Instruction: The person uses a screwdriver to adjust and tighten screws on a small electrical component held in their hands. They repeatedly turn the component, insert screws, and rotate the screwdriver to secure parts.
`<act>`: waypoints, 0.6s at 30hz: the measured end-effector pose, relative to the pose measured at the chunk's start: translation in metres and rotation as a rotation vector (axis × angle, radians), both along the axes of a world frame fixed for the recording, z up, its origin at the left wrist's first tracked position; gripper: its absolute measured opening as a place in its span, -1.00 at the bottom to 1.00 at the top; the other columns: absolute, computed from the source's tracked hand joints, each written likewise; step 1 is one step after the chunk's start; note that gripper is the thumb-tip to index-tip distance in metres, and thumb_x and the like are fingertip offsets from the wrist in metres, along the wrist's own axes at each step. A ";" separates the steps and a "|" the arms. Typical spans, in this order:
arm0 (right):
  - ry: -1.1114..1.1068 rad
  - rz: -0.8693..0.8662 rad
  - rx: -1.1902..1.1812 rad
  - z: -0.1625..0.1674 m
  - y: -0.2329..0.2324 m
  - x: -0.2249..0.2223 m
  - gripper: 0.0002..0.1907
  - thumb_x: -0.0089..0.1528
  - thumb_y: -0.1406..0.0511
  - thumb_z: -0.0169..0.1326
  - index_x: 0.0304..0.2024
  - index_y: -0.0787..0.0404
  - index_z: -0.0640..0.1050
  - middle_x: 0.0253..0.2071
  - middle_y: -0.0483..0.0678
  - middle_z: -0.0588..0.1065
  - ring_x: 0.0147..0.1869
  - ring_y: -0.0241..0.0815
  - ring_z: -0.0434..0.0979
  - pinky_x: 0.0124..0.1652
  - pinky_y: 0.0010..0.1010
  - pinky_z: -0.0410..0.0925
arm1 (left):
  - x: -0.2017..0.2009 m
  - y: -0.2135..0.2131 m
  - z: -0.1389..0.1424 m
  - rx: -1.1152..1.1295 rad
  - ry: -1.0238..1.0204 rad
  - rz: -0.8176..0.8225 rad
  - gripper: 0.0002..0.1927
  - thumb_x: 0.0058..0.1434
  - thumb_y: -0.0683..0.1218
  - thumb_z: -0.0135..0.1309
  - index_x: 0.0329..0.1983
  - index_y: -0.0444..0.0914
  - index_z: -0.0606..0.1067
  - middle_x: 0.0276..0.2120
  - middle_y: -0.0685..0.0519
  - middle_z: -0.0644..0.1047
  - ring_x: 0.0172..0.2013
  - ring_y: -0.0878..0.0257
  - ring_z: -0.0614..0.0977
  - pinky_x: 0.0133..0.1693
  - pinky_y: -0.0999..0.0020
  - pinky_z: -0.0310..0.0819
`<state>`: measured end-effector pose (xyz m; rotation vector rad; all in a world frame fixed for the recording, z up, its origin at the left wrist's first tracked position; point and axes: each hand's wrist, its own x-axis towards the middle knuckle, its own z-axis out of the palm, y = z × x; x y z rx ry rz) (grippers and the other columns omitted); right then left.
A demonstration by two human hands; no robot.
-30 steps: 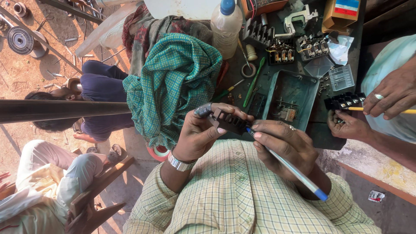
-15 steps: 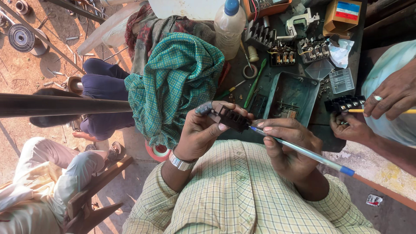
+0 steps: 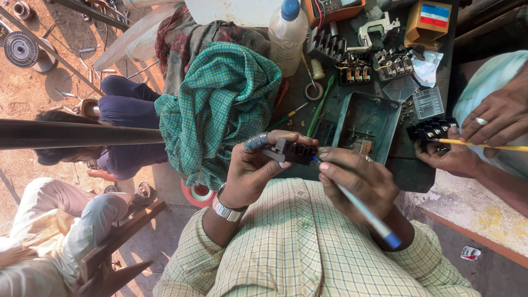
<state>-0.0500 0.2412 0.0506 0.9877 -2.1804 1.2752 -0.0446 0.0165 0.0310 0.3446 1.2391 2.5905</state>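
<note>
Free room: bare table strip (image 3: 418,176) lying at 3 o'clock of the right hand (image 3: 357,179) | Blocking at 12: green tray (image 3: 367,118), terminal blocks (image 3: 355,69), bottle (image 3: 289,36) crowding the table | Blocking at 10: teal cloth (image 3: 220,107) bulging beside the left hand (image 3: 256,168) | Blocking at 3: co-worker's hands (image 3: 473,137) working close

At your bench's far right corner stands a tan cardboard box (image 3: 430,22) with a red, white and blue label (image 3: 438,15).
</note>
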 end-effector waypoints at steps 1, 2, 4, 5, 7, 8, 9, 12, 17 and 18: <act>0.069 0.005 0.018 -0.002 0.000 -0.002 -0.82 0.26 0.39 0.25 -0.12 0.33 0.56 -0.08 0.23 0.57 0.03 0.05 0.69 -0.10 -0.36 0.56 | -0.001 0.002 0.000 -0.002 -0.004 0.019 -0.61 0.42 -0.27 0.12 0.30 -0.36 0.44 0.20 -0.18 0.57 0.29 -0.05 0.59 0.38 -0.01 0.48; 0.072 -0.003 0.026 -0.003 0.001 -0.002 -0.82 0.27 0.39 0.24 -0.11 0.33 0.57 -0.07 0.23 0.56 0.03 0.06 0.68 -0.09 -0.34 0.56 | -0.001 0.004 0.000 -0.003 -0.010 0.039 -0.61 0.42 -0.28 0.13 0.30 -0.36 0.44 0.20 -0.18 0.57 0.29 -0.05 0.59 0.37 -0.02 0.48; 0.078 -0.018 0.043 -0.006 0.003 -0.001 -0.82 0.27 0.39 0.24 -0.10 0.35 0.58 -0.06 0.23 0.54 0.04 0.09 0.67 -0.07 -0.29 0.56 | -0.001 0.008 -0.001 -0.016 -0.026 0.074 -0.60 0.40 -0.29 0.13 0.30 -0.36 0.44 0.19 -0.17 0.57 0.28 -0.05 0.59 0.36 -0.02 0.49; 0.072 -0.027 0.023 -0.008 0.004 -0.001 -0.83 0.27 0.39 0.23 -0.11 0.34 0.59 -0.06 0.22 0.55 0.03 0.07 0.68 -0.09 -0.33 0.56 | 0.000 0.010 -0.001 -0.027 -0.037 0.089 -0.59 0.39 -0.29 0.13 0.30 -0.35 0.44 0.19 -0.17 0.57 0.27 -0.05 0.59 0.35 -0.02 0.49; 0.056 -0.044 -0.019 -0.015 0.003 -0.002 -0.84 0.27 0.38 0.22 -0.12 0.33 0.60 -0.06 0.20 0.57 0.02 0.04 0.70 -0.13 -0.39 0.56 | 0.000 0.012 -0.002 -0.027 -0.043 0.107 -0.59 0.39 -0.30 0.13 0.30 -0.35 0.44 0.18 -0.16 0.57 0.27 -0.05 0.59 0.35 -0.02 0.49; -0.005 -0.051 -0.084 -0.017 0.002 -0.001 -0.86 0.29 0.39 0.21 -0.11 0.31 0.60 -0.06 0.18 0.58 0.01 0.00 0.71 -0.13 -0.39 0.57 | 0.000 0.013 -0.002 -0.015 -0.039 0.109 -0.58 0.39 -0.30 0.13 0.31 -0.35 0.43 0.19 -0.15 0.57 0.27 -0.05 0.59 0.36 -0.02 0.48; -0.067 -0.060 -0.148 -0.020 0.002 0.000 -0.87 0.31 0.40 0.20 -0.10 0.30 0.60 -0.06 0.17 0.59 0.00 -0.04 0.72 -0.12 -0.40 0.57 | 0.000 0.013 -0.002 -0.004 -0.035 0.109 -0.58 0.40 -0.30 0.13 0.31 -0.34 0.43 0.19 -0.15 0.57 0.28 -0.05 0.58 0.37 -0.02 0.48; -0.342 -0.011 -0.404 -0.025 0.002 0.005 -0.87 0.39 0.39 0.15 -0.03 0.29 0.58 -0.02 0.14 0.59 0.00 -0.12 0.71 -0.04 -0.38 0.61 | 0.002 0.013 -0.002 0.003 -0.054 0.111 -0.57 0.41 -0.30 0.12 0.33 -0.37 0.41 0.18 -0.16 0.58 0.28 -0.05 0.60 0.37 -0.01 0.49; -0.800 0.030 -0.731 -0.031 0.010 0.008 -0.84 0.42 0.38 0.12 0.01 0.35 0.58 -0.07 0.10 0.58 -0.01 -0.14 0.67 -0.02 -0.20 0.64 | 0.001 0.017 -0.002 -0.053 -0.103 0.144 -0.53 0.39 -0.29 0.12 0.35 -0.42 0.37 0.16 -0.20 0.57 0.23 0.00 0.60 0.33 0.03 0.49; -0.832 0.037 -0.756 -0.033 0.011 0.006 -0.84 0.42 0.38 0.12 0.00 0.36 0.58 -0.10 0.09 0.58 -0.03 -0.14 0.68 -0.04 -0.19 0.64 | 0.001 0.018 -0.001 -0.091 -0.098 0.155 -0.52 0.39 -0.29 0.12 0.35 -0.42 0.36 0.16 -0.21 0.58 0.22 0.01 0.61 0.33 0.05 0.48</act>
